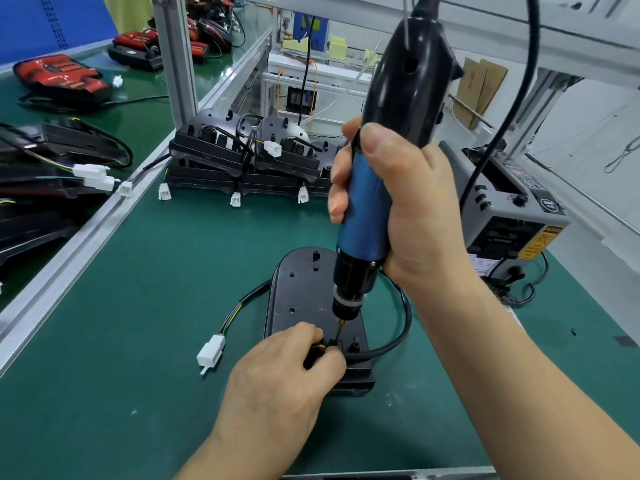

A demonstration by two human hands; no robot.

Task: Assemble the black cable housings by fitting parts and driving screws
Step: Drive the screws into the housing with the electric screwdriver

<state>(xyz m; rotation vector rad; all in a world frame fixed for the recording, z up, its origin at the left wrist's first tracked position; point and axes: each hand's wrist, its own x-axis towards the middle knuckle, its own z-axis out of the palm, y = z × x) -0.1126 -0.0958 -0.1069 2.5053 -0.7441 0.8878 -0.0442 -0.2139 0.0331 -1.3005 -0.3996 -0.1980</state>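
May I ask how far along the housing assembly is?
A stack of housings at the back looks finished. In hand: the right hand holds the screwdriver, bit down on the front housing, while the left hand pinches a part. Left: finishing here, possibly the open holes.

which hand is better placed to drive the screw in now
Right. The right hand grips the electric screwdriver, its bit down on the black housing. The left hand is busy pinching the wires beside the bit.
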